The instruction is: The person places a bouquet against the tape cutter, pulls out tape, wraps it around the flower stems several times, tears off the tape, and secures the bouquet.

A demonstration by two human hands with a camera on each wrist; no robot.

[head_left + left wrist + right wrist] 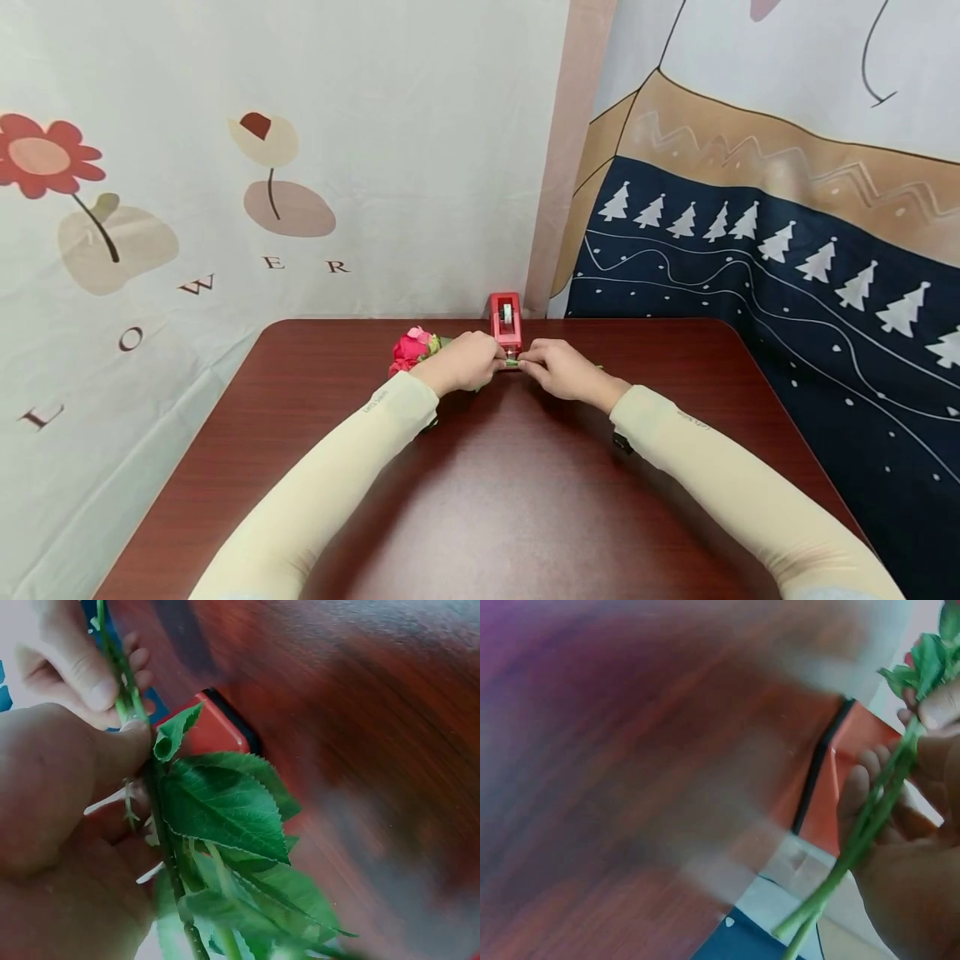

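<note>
A bunch of red and pink flowers (411, 348) lies sideways across the front of a red tape dispenser (506, 302), blooms to the left. My left hand (467, 362) pinches the green stems (133, 701) just below the leaves (225, 802). Close beside it, my right hand (566, 371) grips the same stems with thumb and fingers. In the right wrist view, the bare stem ends (810, 907) stick out past my right hand. Both hands' fingertips nearly meet in front of the dispenser, and my left hand hides part of the bunch in the head view.
The dark red wooden table (510, 500) has its back edge against a light curtain (420, 150) with printed flowers. A navy curtain (675, 267) with white trees hangs at the right. The dispenser stands near the table's back edge.
</note>
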